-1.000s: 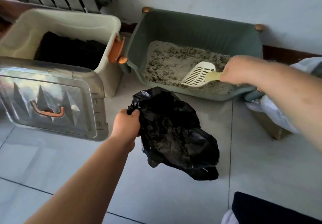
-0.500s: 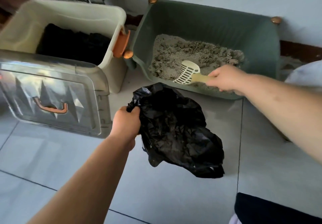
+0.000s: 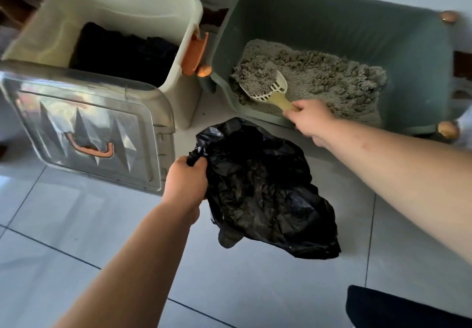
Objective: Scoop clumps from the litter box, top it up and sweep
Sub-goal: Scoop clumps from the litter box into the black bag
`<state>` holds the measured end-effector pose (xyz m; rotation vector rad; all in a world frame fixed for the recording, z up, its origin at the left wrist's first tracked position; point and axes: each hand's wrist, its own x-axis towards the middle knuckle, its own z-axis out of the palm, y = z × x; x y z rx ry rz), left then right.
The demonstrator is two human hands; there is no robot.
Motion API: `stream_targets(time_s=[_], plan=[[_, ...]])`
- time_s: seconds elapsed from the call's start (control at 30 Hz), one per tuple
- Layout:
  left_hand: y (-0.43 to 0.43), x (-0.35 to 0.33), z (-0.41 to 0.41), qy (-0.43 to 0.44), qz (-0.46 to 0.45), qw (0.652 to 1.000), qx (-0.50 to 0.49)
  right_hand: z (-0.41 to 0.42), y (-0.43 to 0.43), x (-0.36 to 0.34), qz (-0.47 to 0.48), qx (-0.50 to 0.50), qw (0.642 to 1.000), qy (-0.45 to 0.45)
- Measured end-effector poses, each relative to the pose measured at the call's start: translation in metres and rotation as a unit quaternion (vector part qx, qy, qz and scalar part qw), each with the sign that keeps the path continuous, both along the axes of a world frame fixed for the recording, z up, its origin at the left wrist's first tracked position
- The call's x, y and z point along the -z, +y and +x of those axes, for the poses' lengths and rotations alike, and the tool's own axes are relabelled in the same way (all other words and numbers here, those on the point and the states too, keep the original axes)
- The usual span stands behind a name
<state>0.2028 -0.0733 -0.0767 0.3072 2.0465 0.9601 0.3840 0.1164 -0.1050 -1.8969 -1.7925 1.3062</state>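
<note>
Head view shows the right hand with its fingers curled round the yellow handle of a cream slotted plastic scoop. The scoop's bowl sits heaped with litter at the near left corner of the dark green plastic litter box. The left hand grips a bunched edge of a crumpled black plastic bag just in front of the box, probably so the loaded scoop has little way to travel. The grey clumping litter looks lumpy and uneven, lying deeper toward the back and right. Beside the box stands an open cream plastic bin, with its clear lid propped at its front.
</note>
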Motion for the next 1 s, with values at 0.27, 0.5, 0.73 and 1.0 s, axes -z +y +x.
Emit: stream_targets(time_s=[0.27, 0.5, 0.73, 1.0], plan=[[0.002, -0.007, -0.003, -0.005, 0.002, 1.0, 0.011, 0.039, 0.003, 0.003, 0.057, 0.038, 0.997, 0.034], [0.005, -0.014, 0.0, 0.006, -0.004, 0.999, 0.031, 0.052, 0.002, -0.002, 0.076, 0.031, 0.996, 0.02], [0.007, -0.022, 0.004, 0.014, 0.005, 0.999, 0.036, 0.062, 0.001, -0.011, 0.062, 0.063, 0.995, 0.052], [0.005, -0.03, 0.011, 0.016, 0.006, 0.999, 0.045, 0.072, 0.003, -0.02, 0.07, 0.048, 0.996, 0.041]])
